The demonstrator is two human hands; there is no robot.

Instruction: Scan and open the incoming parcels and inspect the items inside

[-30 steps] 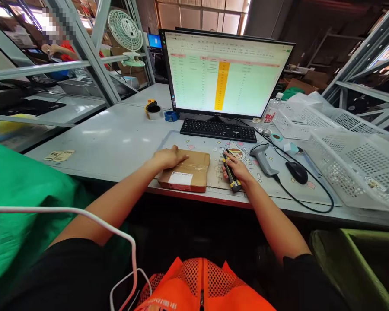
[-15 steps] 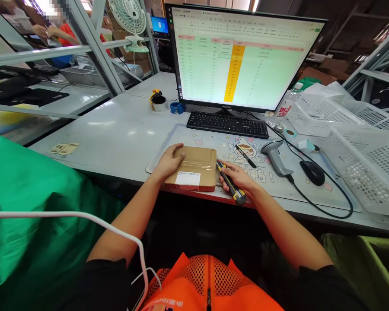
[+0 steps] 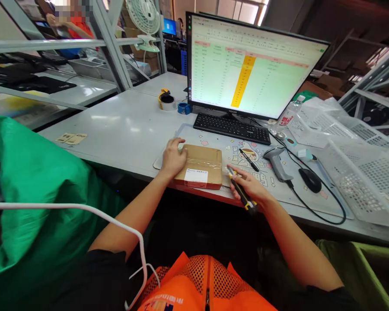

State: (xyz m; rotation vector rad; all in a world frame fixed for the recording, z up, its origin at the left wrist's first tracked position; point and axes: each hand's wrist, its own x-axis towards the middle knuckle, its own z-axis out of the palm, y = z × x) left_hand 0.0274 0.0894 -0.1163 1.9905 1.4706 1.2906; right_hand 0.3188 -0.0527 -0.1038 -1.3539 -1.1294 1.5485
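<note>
A flat brown cardboard box (image 3: pixel 202 157) with clear tape across it and a white label lies near the front edge of the desk. My left hand (image 3: pixel 174 159) grips its left side, thumb by the top and fingers over the far corner. To the right of the box, my right hand (image 3: pixel 249 183) is wrapped round a yellow and black utility knife (image 3: pixel 241 193). The front end of the knife points at the box's right side, with a small gap between them. Whether the blade is out is too blurred to tell.
Behind the box stand a keyboard (image 3: pixel 231 128) and a monitor (image 3: pixel 256 65). A pen (image 3: pixel 249 160), barcode scanner (image 3: pixel 278 164) and mouse (image 3: pixel 310 179) lie to the right, beside white plastic baskets (image 3: pixel 359 172). Tape rolls (image 3: pixel 167 103) sit at the back; a green bag (image 3: pixel 45 181) hangs at left.
The utility knife in my right hand has drawn away to the right from the box's edge. My left hand stays on the box. The whole view has shifted slightly.
</note>
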